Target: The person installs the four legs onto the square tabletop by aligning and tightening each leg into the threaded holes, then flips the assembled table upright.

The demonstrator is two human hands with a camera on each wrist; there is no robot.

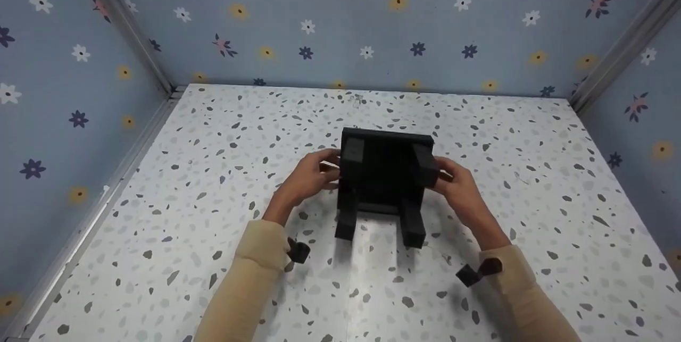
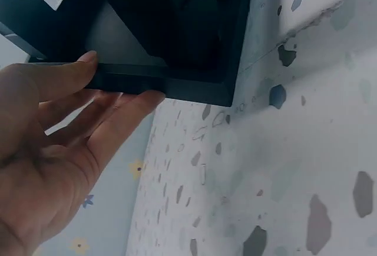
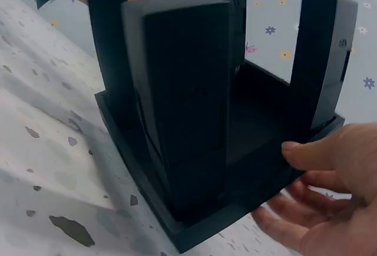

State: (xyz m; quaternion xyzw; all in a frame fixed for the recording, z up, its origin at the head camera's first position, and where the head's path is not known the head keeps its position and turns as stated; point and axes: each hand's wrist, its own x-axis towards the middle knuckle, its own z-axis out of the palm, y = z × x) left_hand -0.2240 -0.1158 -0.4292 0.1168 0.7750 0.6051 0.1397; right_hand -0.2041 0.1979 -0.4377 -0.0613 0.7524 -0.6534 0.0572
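A small black stool point(image 1: 385, 172) with a square top and several thick block legs is held tilted, its underside and legs turned toward me. At its left edge my left hand point(image 1: 308, 174) grips the rim; in the left wrist view the thumb lies on the inner side of the rim point(image 2: 194, 88) and the fingers on the outer side. My right hand point(image 1: 462, 188) grips the opposite edge, partly hidden behind a leg in the head view. The right wrist view shows the right thumb point(image 3: 309, 155) over the rim, fingers beneath. Whether the stool touches the tabletop, I cannot tell.
Under the stool lies a white speckled tabletop point(image 1: 213, 214). Blue flower-patterned panels point(image 1: 330, 23) stand at the back and both sides, with metal posts point(image 1: 127, 23) at the corners. Small black devices point(image 1: 299, 251) are on both wrists.
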